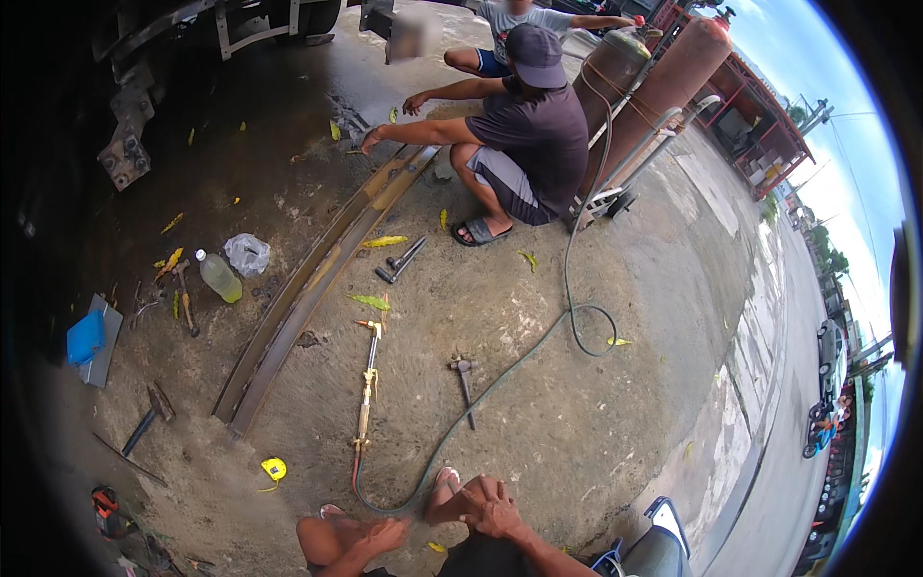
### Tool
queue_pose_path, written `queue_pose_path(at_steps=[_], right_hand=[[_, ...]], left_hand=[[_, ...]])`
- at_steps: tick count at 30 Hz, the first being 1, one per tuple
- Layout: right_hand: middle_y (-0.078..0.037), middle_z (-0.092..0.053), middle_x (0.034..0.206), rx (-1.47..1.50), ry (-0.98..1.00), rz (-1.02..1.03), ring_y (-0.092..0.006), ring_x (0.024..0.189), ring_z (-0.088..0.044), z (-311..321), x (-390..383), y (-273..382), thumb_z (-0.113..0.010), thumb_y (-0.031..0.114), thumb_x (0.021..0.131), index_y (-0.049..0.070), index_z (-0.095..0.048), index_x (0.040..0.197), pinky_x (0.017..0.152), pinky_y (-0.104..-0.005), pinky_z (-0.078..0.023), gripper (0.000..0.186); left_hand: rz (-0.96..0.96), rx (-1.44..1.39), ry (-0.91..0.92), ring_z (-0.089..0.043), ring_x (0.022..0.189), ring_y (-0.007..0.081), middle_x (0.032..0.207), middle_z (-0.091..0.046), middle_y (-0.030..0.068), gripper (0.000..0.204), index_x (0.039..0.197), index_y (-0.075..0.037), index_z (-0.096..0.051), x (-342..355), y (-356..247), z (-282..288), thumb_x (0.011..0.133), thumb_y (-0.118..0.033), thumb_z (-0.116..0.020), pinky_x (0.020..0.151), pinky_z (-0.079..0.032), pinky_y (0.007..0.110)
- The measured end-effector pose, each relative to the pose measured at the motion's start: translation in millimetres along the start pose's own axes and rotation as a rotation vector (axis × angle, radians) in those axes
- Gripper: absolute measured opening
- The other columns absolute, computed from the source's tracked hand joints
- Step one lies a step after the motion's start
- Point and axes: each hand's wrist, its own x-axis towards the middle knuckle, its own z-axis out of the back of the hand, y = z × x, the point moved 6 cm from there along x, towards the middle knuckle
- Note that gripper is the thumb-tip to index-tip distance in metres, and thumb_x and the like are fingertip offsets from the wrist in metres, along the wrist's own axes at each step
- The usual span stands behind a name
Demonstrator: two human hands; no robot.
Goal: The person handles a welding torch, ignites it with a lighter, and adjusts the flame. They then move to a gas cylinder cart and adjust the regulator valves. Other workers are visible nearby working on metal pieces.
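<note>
My left hand (386, 535) rests by my left knee, loosely open, with nothing seen in it. Over my right knee lies my right hand (494, 512), its fingers stretched out and holding nothing. On the concrete in front of my feet is a brass and steel cutting torch (365, 399), apart from both hands. From its near end a dark hose (460, 423) curves close to my feet. A hammer (463, 387) lies to the right of the torch, and a yellow tape measure (274, 469) to its left.
A long steel channel (288, 332) runs toward a squatting person (534, 125). Behind stand gas cylinders (663, 87) on a cart. At left are another hammer (149, 419), a bottle (219, 277), a plastic bag (247, 255) and a blue box (86, 337).
</note>
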Motion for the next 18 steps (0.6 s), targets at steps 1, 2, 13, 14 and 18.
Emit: queue_pose_path(at_steps=[1, 2, 13, 14, 18], right_hand=[[-0.011, -0.017, 0.166, 0.029, 0.049, 0.001, -0.0578, 0.145, -0.015, 0, 5, 0, -0.064, 0.064, 0.085, 0.036, -0.039, 0.152, 0.111, -0.0723, -0.026, 0.078], [-0.011, -0.018, 0.166, 0.055, 0.099, 0.011, -0.0566, 0.146, -0.014, 3, 10, 2, -0.063, 0.064, 0.085, 0.033, -0.039, 0.153, 0.111, -0.0721, -0.025, 0.078], [-0.019, -0.049, 0.148, 0.464, 0.375, 0.198, -0.0379, 0.14, -0.043, 63, -90, 48, -0.053, 0.067, 0.091, 0.015, -0.05, 0.146, 0.117, -0.0421, -0.033, 0.076], [-0.019, -0.052, 0.146, 0.533, 0.342, 0.209, -0.0378, 0.138, -0.045, 65, -98, 50, -0.053, 0.067, 0.091, 0.014, -0.051, 0.146, 0.116, -0.042, -0.033, 0.076], [-0.018, -0.056, 0.143, 0.501, 0.261, -0.074, -0.0361, 0.131, -0.052, 57, -126, 22, -0.057, 0.06, 0.093, 0.015, -0.055, 0.143, 0.113, -0.0419, -0.038, 0.068]], left_hand=[[0.005, -0.018, 0.022, -0.068, 0.087, 0.0467, 0.096, -0.07, 0.0262, 0.032, 0.115, -0.003, -0.061, -11, -18, 9, 0.093, -0.026, -0.057, 0.073, -0.055, 0.054], [0.017, -0.036, 0.038, -0.067, 0.087, 0.0471, 0.096, -0.069, 0.0267, 0.032, 0.115, -0.003, -0.06, -27, -42, 17, 0.093, -0.026, -0.057, 0.074, -0.055, 0.054], [0.209, -0.228, -0.168, -0.069, 0.096, 0.0395, 0.1, -0.071, 0.0253, 0.042, 0.121, -0.011, -0.067, -157, -128, 134, 0.088, -0.036, -0.064, 0.086, -0.054, 0.048], [0.216, -0.222, -0.204, -0.069, 0.099, 0.038, 0.103, -0.071, 0.0243, 0.041, 0.116, -0.009, -0.07, -178, -130, 152, 0.087, -0.037, -0.064, 0.088, -0.053, 0.047], [0.462, -0.259, -0.317, -0.071, 0.097, 0.0353, 0.102, -0.072, 0.0226, 0.034, 0.1, -0.005, -0.076, -250, -99, 168, 0.084, -0.033, -0.068, 0.088, -0.054, 0.043]])
